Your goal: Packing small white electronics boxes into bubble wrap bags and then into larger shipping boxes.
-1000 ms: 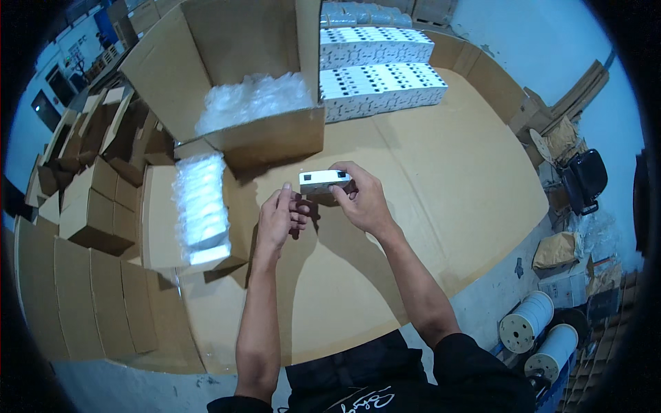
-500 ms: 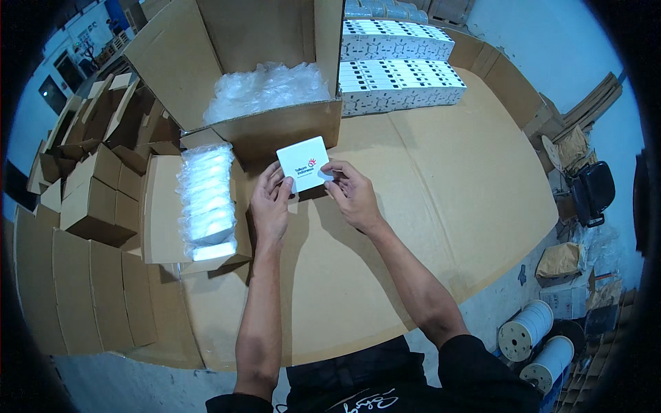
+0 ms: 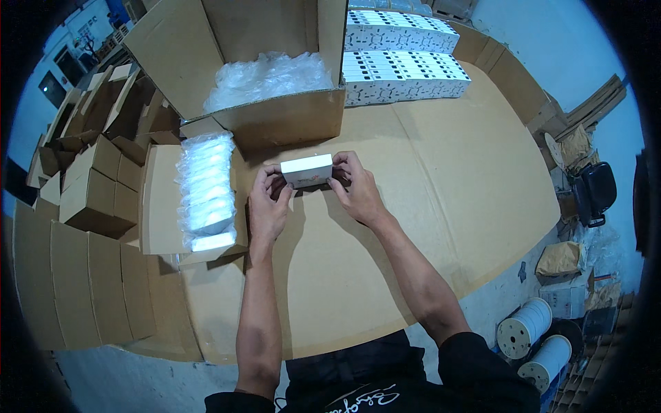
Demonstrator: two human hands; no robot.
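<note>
A small flat white box (image 3: 307, 165) is between my two hands, with one narrow edge turned up and its printed face slanting away from view. My left hand (image 3: 269, 204) grips its left end and my right hand (image 3: 354, 191) its right end, fingers behind and thumbs at the near lower corners. Left of my left hand stands an open carton (image 3: 162, 206), holding a row of bubble-wrapped white packages (image 3: 206, 182). Whether the white box touches the table below it, I cannot tell.
Behind my hands stands a big open carton (image 3: 296, 120) with clear plastic wrap (image 3: 268, 82) inside. Stacks of white patterned boxes (image 3: 406, 88) line the back of the cardboard-covered table (image 3: 441, 199). Several brown cartons (image 3: 96, 193) crowd the left. Cable spools (image 3: 525, 329) sit on the floor at right.
The white box has been tipped, so its printed face no longer points up and a narrow edge shows instead. Both hands still hold it at its ends.
</note>
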